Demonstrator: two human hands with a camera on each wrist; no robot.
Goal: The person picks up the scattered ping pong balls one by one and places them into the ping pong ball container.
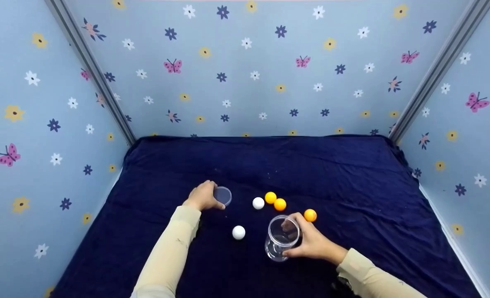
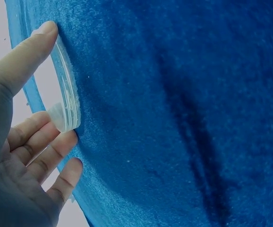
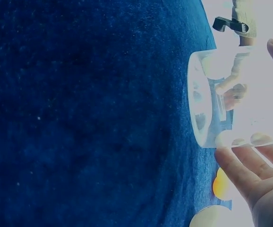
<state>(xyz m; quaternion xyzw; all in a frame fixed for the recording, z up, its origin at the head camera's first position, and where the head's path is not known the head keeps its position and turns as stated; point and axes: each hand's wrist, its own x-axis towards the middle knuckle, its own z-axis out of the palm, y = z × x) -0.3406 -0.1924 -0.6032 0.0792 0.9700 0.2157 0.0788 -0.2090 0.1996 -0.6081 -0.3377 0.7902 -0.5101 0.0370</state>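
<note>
My left hand (image 1: 204, 196) holds a round clear plastic lid (image 1: 223, 195) by its rim. In the left wrist view, the thumb is at one edge of the lid (image 2: 66, 90) and fingertips are at the other. Whether the lid touches the cloth, I cannot tell. My right hand (image 1: 312, 243) grips a clear plastic jar (image 1: 277, 249) around its side, its open mouth facing up. Through the wall of the jar (image 3: 200, 99), the right wrist view shows the other hand. An orange ball (image 1: 310, 215) lies just beyond the right hand's fingers.
Between the hands lie a white ball (image 1: 238, 232) and, farther back, another white ball (image 1: 258, 203) beside two orange balls (image 1: 271, 198). A dark blue cloth (image 1: 245, 161) with creases covers the table. Flower-patterned panels (image 1: 245, 82) stand at the back and both sides.
</note>
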